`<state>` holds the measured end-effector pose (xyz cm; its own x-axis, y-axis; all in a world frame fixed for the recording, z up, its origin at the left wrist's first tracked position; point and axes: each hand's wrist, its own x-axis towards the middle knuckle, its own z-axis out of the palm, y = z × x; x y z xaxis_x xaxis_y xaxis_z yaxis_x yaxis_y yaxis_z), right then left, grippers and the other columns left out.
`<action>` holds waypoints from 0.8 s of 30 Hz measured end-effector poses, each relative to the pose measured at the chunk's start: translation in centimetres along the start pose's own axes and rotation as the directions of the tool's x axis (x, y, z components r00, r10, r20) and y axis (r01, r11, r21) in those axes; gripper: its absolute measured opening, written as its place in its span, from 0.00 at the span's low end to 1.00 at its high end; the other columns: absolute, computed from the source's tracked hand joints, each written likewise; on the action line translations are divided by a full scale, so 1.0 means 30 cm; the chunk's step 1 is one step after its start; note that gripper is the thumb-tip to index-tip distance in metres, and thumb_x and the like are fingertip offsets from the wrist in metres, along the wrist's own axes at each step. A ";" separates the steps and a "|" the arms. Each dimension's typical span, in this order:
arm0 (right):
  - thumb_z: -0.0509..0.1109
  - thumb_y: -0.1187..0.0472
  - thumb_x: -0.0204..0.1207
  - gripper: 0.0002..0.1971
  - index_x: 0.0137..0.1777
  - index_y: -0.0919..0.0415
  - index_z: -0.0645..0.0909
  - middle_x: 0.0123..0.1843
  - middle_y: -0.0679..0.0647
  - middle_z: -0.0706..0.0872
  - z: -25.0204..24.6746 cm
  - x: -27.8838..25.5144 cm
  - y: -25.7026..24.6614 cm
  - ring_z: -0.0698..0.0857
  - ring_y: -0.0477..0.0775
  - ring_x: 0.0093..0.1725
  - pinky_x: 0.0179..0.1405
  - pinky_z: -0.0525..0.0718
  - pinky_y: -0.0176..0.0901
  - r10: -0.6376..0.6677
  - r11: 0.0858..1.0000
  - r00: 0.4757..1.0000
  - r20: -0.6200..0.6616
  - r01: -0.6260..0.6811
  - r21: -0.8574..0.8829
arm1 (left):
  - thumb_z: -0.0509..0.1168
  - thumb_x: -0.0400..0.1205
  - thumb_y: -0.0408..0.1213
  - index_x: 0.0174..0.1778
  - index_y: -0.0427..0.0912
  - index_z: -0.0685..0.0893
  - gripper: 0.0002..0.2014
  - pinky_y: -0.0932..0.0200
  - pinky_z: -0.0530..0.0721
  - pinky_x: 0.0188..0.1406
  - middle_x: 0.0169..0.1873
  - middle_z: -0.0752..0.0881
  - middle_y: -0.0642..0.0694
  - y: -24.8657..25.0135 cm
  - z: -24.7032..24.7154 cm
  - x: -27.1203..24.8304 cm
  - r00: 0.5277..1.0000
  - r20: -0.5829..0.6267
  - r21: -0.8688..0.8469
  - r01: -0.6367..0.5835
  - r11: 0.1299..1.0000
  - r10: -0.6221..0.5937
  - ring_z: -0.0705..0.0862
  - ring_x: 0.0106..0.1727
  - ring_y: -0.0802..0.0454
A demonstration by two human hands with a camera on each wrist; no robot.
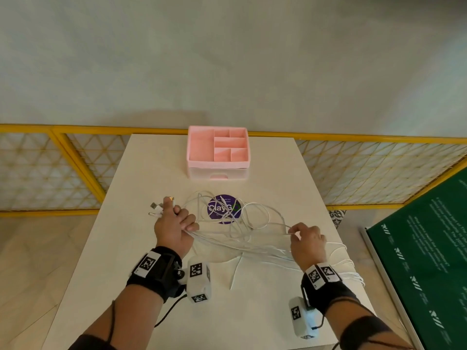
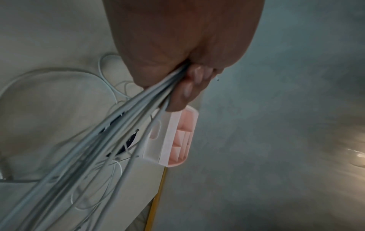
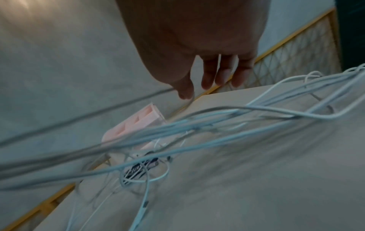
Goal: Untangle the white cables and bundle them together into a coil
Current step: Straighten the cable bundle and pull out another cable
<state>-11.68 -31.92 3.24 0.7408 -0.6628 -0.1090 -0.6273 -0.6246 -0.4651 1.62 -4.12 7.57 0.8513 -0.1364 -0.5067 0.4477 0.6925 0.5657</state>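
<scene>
Several white cables (image 1: 252,223) lie tangled over the white table (image 1: 141,286) and a purple round sticker (image 1: 223,208). My left hand (image 1: 184,223) grips a gathered bundle of strands, and the plug ends (image 1: 156,209) stick out past its knuckles. In the left wrist view its fingers (image 2: 185,89) curl round the cable bundle (image 2: 126,118). To the right, my right hand (image 1: 294,232) pinches a single strand lifted off the table. The right wrist view shows a thin cable (image 3: 192,96) running beside the thumb, with more strands (image 3: 197,125) stretched below the hand (image 3: 197,89).
A pink compartment organizer (image 1: 217,150) with a drawer stands at the table's far edge. A yellow-framed mesh fence (image 1: 75,160) runs behind and beside the table. A green board (image 1: 429,261) stands low on the right. Some cable loops (image 1: 351,271) hang over the table's right edge.
</scene>
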 end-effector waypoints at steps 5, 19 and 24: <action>0.59 0.78 0.75 0.15 0.43 0.67 0.87 0.45 0.68 0.91 -0.068 0.012 -0.083 0.88 0.61 0.42 0.40 0.85 0.47 0.007 0.704 0.964 0.265 -0.193 0.684 | 0.63 0.85 0.58 0.30 0.48 0.71 0.23 0.66 0.59 0.13 0.19 0.62 0.53 -0.014 -0.015 -0.004 0.998 0.027 0.112 0.051 0.992 -0.054 0.61 0.16 0.58; 0.63 0.78 0.76 0.15 0.48 0.67 0.91 0.33 0.67 0.88 -0.112 -0.167 -0.390 0.85 0.55 0.34 0.41 0.83 0.42 -0.561 0.635 0.737 0.377 0.091 0.767 | 0.64 0.87 0.47 0.46 0.40 0.83 0.13 0.68 0.60 0.14 0.37 0.86 0.47 -0.041 0.047 -0.073 0.960 0.204 0.252 0.138 0.958 -0.192 0.60 0.17 0.60; 0.55 0.78 0.70 0.17 0.38 0.67 0.86 0.44 0.66 0.92 -0.037 -0.174 -0.361 0.88 0.57 0.41 0.47 0.82 0.50 -0.262 0.715 0.788 0.557 -0.229 0.660 | 0.69 0.83 0.41 0.45 0.35 0.87 0.11 0.66 0.60 0.15 0.29 0.79 0.45 -0.040 0.032 -0.102 0.953 0.255 0.441 0.035 0.897 -0.163 0.63 0.17 0.60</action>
<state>-9.01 -22.15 9.81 0.8819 -0.1289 -0.4535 -0.4598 -0.0224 -0.8878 -1.27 -5.22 9.06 0.8083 -0.4236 -0.4089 0.5520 0.3039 0.7765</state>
